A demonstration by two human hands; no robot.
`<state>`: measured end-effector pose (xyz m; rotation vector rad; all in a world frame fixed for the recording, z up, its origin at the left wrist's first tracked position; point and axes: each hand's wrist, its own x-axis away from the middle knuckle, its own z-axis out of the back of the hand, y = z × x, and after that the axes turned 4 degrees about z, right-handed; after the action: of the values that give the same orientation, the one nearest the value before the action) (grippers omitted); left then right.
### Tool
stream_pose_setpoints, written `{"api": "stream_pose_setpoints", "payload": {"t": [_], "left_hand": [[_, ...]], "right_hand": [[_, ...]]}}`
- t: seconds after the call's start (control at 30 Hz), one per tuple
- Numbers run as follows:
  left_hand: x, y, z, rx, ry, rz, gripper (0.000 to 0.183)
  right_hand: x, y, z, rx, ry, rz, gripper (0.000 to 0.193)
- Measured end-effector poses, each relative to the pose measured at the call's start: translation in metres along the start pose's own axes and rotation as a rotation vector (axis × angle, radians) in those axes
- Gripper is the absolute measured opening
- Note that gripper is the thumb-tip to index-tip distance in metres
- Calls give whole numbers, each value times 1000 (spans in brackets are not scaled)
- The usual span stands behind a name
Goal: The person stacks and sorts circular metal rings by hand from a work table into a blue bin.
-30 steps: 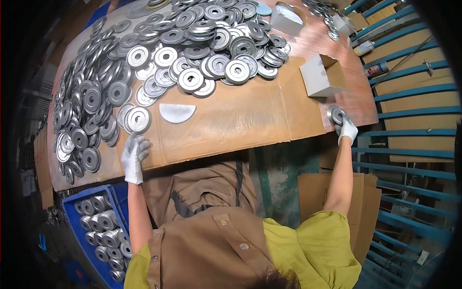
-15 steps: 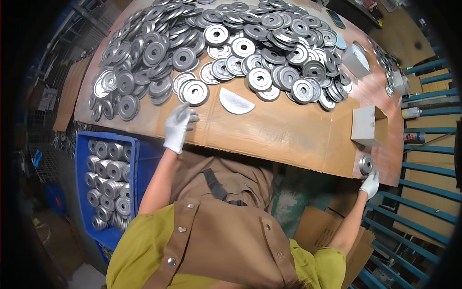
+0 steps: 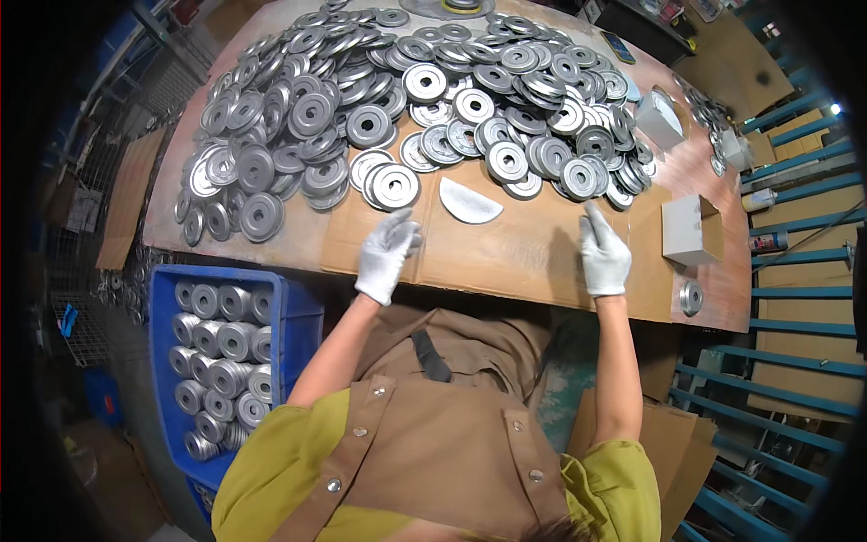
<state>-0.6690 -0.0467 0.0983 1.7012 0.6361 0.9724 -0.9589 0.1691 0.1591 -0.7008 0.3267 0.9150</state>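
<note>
My left hand (image 3: 388, 257), in a white glove, hovers over the cardboard (image 3: 533, 262) just below a bright metal disc (image 3: 377, 191) with a round centre hole. Its fingers are stretched and slightly apart, with nothing seen in them. Further right, my right hand (image 3: 604, 257), gloved alike, points its extended fingers towards the front of a large heap of grey metal discs (image 3: 312, 113). No object shows in that hand. Between the hands lies a white half-round pad (image 3: 470, 200). A lone disc or short stack (image 3: 691, 297) sits at the table's right front corner.
At my left stands a blue crate (image 3: 282, 330) packed with rows of stacked discs (image 3: 224, 339). An open white box (image 3: 688, 231) rests at the right, another white box (image 3: 660, 120) farther back. A phone (image 3: 619, 48) lies at the far right; blue rails (image 3: 795, 349) run beside the table.
My right hand has left the disc at the right corner and moved left over the cardboard. My left hand has shifted slightly right in view. The whole view has shifted a little.
</note>
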Motion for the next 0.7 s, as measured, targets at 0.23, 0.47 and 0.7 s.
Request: {"api": "stream_pose_setpoints", "payload": {"t": [0.23, 0.47, 0.7], "left_hand": [[6, -15, 4, -42, -74, -93, 40], [4, -9, 3, -59, -83, -83, 37], [9, -9, 2, -207, -53, -212, 35]], "right_hand": [[-8, -37, -24, -9, 18, 264, 25], [22, -56, -26, -84, 5, 239, 24], [106, -55, 32, -32, -601, 220, 17]]}}
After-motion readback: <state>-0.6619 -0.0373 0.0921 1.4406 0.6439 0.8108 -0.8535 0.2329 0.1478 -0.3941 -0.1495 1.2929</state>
